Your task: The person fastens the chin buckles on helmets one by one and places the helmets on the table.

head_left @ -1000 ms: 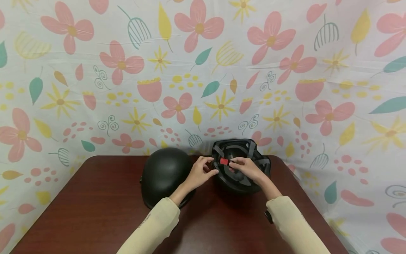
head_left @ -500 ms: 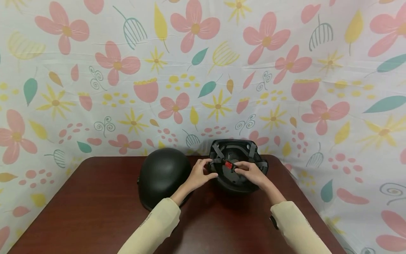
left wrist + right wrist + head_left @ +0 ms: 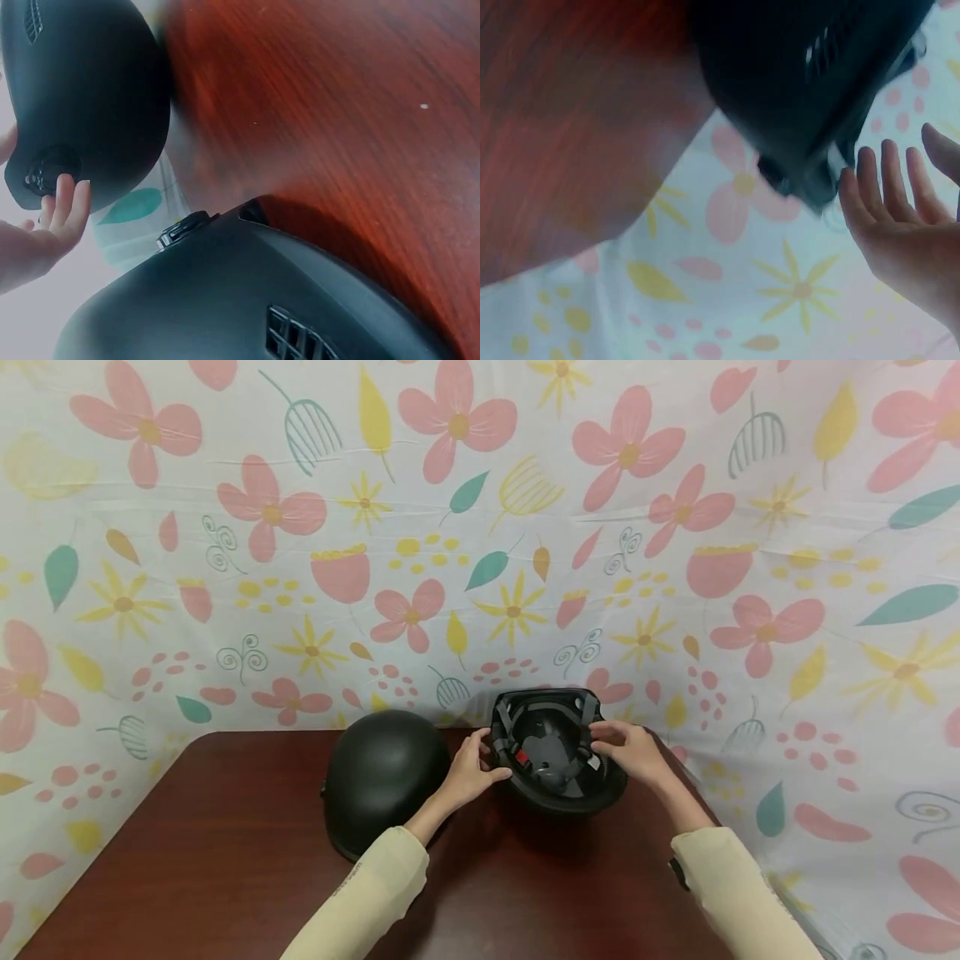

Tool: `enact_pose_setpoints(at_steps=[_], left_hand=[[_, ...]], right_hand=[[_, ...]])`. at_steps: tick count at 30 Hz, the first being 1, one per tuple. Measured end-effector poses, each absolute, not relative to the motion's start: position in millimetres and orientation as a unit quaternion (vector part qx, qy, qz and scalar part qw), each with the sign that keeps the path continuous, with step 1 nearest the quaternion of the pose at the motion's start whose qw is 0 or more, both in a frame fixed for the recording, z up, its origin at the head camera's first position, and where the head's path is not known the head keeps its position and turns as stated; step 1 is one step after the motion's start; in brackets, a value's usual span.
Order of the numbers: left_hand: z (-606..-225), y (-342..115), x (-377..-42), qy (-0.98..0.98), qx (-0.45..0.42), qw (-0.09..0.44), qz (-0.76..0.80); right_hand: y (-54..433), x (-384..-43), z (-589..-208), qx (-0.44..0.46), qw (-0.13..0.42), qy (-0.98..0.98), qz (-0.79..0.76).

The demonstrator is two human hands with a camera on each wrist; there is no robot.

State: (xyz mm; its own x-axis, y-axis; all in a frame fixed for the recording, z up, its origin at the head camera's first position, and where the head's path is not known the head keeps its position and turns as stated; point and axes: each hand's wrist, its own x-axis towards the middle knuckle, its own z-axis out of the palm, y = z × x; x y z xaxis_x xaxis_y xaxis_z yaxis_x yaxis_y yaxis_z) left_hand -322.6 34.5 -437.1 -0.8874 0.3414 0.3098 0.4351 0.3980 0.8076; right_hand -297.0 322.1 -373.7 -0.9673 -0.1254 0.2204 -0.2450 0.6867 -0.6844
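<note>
An upturned black helmet (image 3: 566, 806) stands at the back of the table, its padded inside and grey straps facing up. A red buckle piece (image 3: 522, 757) lies against the inner left wall, and a small white piece (image 3: 595, 762) shows at the inner right. My left hand (image 3: 471, 768) rests at its left rim, thumb spread from the fingers. In the left wrist view, fingertips (image 3: 66, 184) touch the shell by a round black fitting (image 3: 52, 169). My right hand (image 3: 630, 750) is at the right rim, fingertips near the right strap; the right wrist view shows the fingers spread and extended.
A second black helmet (image 3: 386, 777) sits dome up, just left of the upturned one and close to my left forearm. The dark red-brown table (image 3: 225, 860) ends at a flowered cloth (image 3: 420, 527) behind both helmets.
My right hand has let go of the buckle and moved right to the rim. The red buckle piece has dropped to the inner left side. My left hand stays nearly still.
</note>
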Motion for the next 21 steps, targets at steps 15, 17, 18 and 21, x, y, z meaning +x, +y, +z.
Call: enact_pose_setpoints(at_steps=[15, 17, 18, 21], left_hand=[[-439, 30, -325, -0.828, -0.232, 0.014, -0.510], [-440, 30, -325, -0.827, -0.233, 0.007, -0.511], [-441, 30, -325, -0.826, -0.233, 0.004, -0.513], [-441, 30, -325, -0.825, -0.230, 0.003, -0.516]], right_hand=[[356, -304, -383, 0.038, 0.078, -0.919, 0.385], [359, -305, -386, 0.033, 0.069, -0.919, 0.387], [360, -305, -387, 0.029, 0.066, -0.919, 0.388], [361, -305, -391, 0.028, 0.064, -0.921, 0.382]])
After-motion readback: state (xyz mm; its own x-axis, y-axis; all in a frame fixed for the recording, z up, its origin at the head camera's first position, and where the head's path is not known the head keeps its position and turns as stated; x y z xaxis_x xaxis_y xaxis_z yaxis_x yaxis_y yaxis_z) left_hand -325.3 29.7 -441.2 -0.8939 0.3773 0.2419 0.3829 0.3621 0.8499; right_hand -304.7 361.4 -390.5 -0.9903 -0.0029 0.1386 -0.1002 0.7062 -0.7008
